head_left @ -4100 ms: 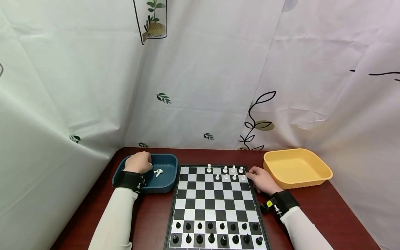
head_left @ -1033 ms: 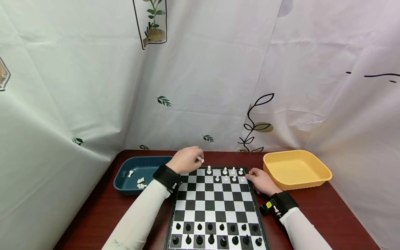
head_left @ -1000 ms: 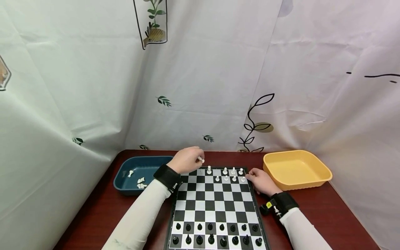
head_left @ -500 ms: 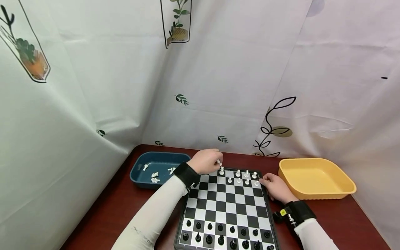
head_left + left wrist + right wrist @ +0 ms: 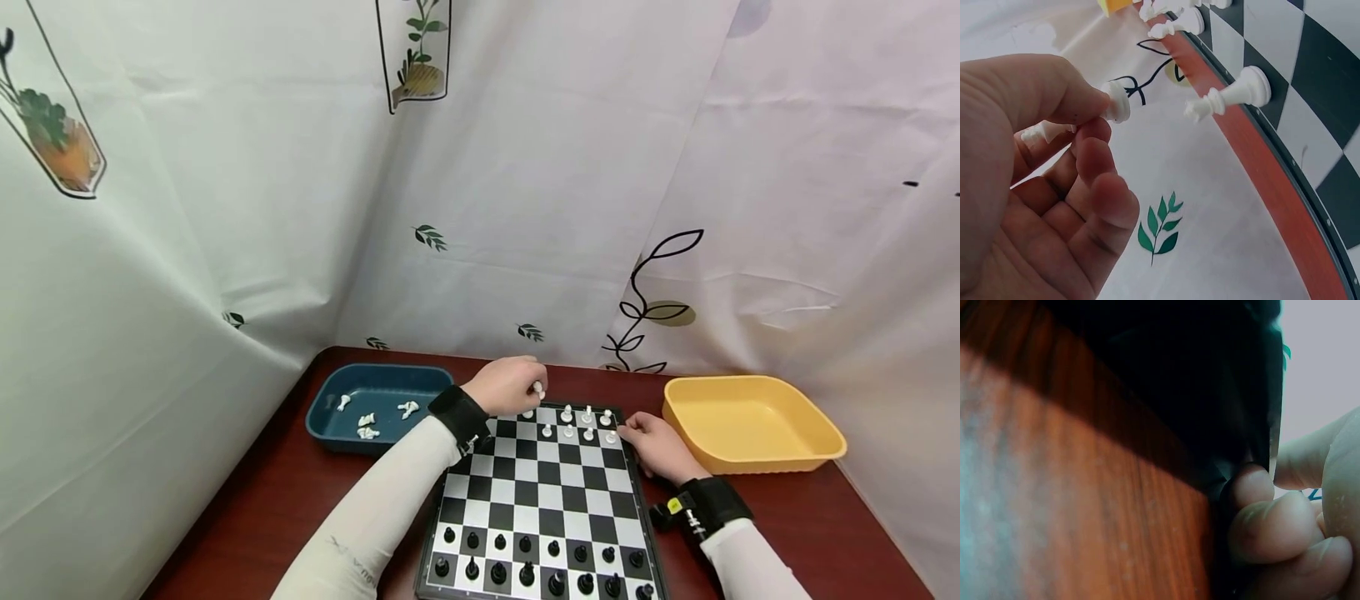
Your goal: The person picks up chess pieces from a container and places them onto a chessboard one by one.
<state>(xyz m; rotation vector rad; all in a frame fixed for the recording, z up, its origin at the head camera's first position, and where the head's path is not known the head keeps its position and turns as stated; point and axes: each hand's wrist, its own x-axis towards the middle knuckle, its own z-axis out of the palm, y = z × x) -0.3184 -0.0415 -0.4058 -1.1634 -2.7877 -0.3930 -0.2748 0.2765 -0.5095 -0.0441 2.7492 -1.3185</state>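
the white chess piece (image 5: 1116, 103) sits pinched between my left thumb and fingertips (image 5: 1094, 128), lifted off above the far left corner of the chessboard (image 5: 536, 492). my left hand (image 5: 506, 385) is curled round it, just beside another white piece (image 5: 1229, 95) standing on the board's back row. my right hand (image 5: 660, 446) rests at the board's far right edge, its fingers (image 5: 1272, 528) bent against the dark rim. the board lies on a dark red wooden table (image 5: 300, 517); black pieces (image 5: 525, 558) line its near rows. a blue tray (image 5: 330, 404) holding a few white pieces is to my left, a yellow tray (image 5: 750, 442) to my right. pale cloth with leaf prints (image 5: 525, 208) hangs all around the table.
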